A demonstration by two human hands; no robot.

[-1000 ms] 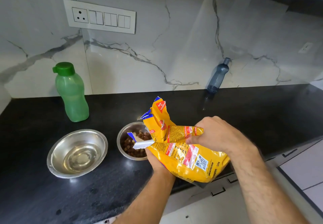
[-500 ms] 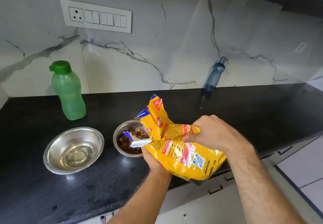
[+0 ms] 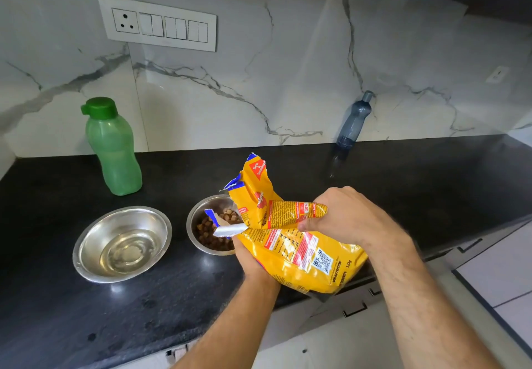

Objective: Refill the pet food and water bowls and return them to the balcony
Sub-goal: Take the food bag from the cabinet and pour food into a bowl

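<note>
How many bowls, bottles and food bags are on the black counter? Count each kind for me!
Round steel bowls: 2, water bowl, kibble bowl
Plastic bottles: 2, green bottle, grey-blue bottle
Yellow pet food bag: 1
Total: 5

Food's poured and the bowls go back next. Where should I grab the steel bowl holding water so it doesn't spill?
Grip the flared rim of the water bowl at two opposite edges, coming from above and keeping it level. It is wide, shallow and holds water, so a one-sided pinch would likely tip it. Both hands are on the yellow food bag, left hand beneath, right hand at its folded top.
</note>
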